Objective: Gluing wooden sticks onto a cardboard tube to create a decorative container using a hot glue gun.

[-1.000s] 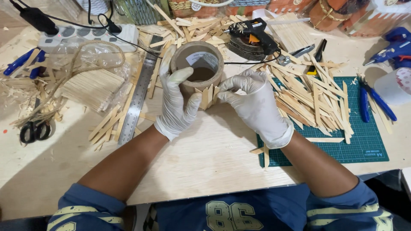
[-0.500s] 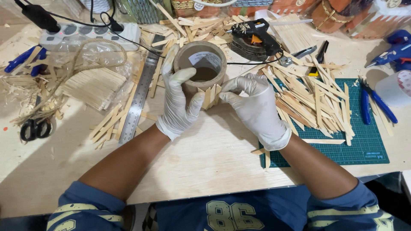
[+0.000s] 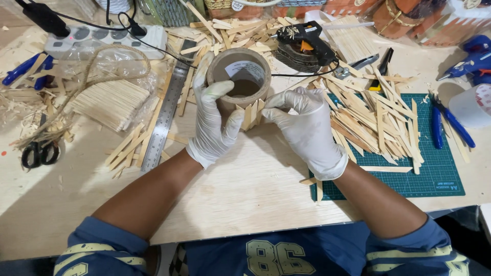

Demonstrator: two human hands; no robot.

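A brown cardboard tube (image 3: 240, 76) stands upright on the wooden table, with several short wooden sticks (image 3: 251, 113) fixed along its near side. My left hand (image 3: 215, 122), in a white glove, wraps the tube's left side, fingers over the rim. My right hand (image 3: 302, 128), also gloved, presses its fingertips against the sticks on the tube's front right. Both hands rest on the tube.
A heap of wooden sticks (image 3: 373, 120) lies on a green cutting mat (image 3: 434, 174) at the right. A black glue gun (image 3: 307, 43), a steel ruler (image 3: 166, 115), scissors (image 3: 36, 153), blue pliers (image 3: 450, 122), a power strip (image 3: 102, 38) and a bagged stick bundle (image 3: 110, 102) surround the work.
My hands and the tube stay in nearly the same place. My right fingers have shifted slightly along the sticks on the tube's front.
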